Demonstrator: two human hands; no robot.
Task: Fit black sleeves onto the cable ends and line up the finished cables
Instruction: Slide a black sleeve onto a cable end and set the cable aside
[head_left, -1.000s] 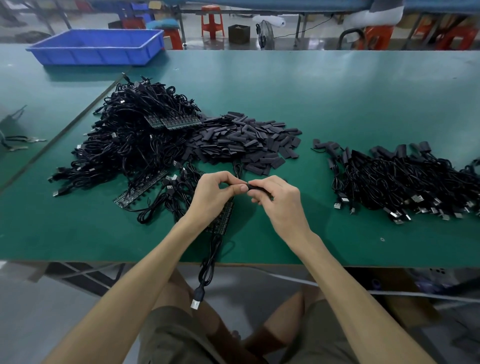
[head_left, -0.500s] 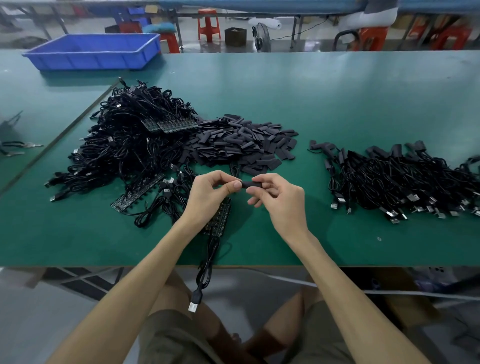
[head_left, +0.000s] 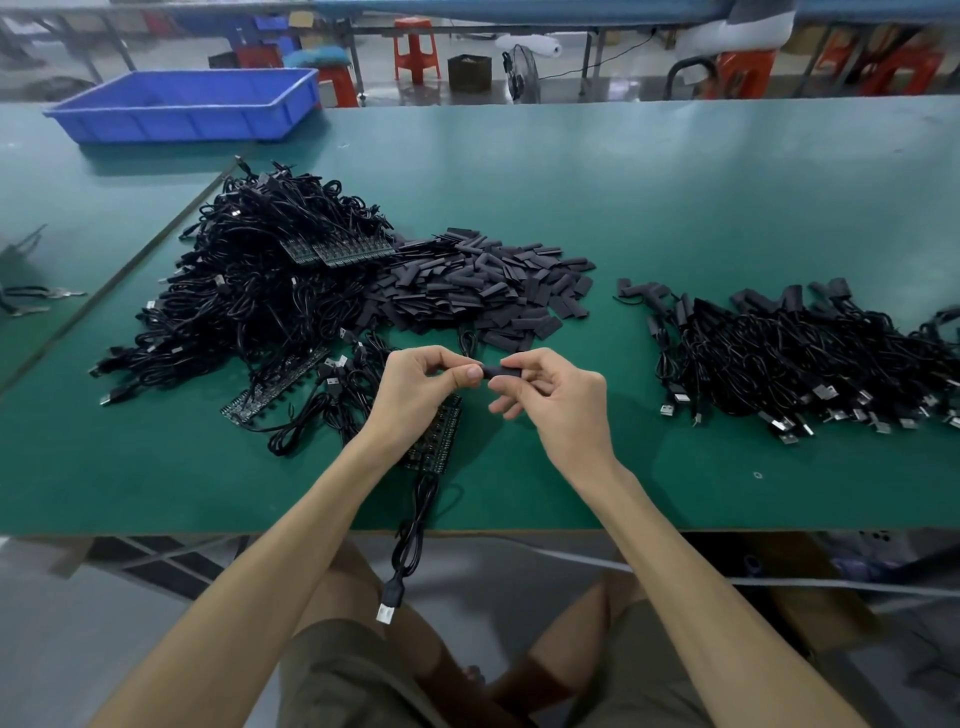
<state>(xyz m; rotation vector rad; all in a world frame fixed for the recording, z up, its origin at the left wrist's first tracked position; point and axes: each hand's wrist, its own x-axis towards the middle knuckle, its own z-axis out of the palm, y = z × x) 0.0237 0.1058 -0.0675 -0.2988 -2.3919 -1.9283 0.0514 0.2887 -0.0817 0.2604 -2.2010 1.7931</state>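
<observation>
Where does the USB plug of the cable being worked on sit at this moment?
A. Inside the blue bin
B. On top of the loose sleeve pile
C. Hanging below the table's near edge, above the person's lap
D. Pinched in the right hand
C: the cable runs down from the left hand over the green table edge, and its USB plug dangles above the lap.

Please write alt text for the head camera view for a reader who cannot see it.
Over a green table, the left hand and right hand pinch a black sleeve between them. Behind lie a tangled cable pile and loose sleeves; sleeved cables lie to the right, a blue bin far left.
</observation>
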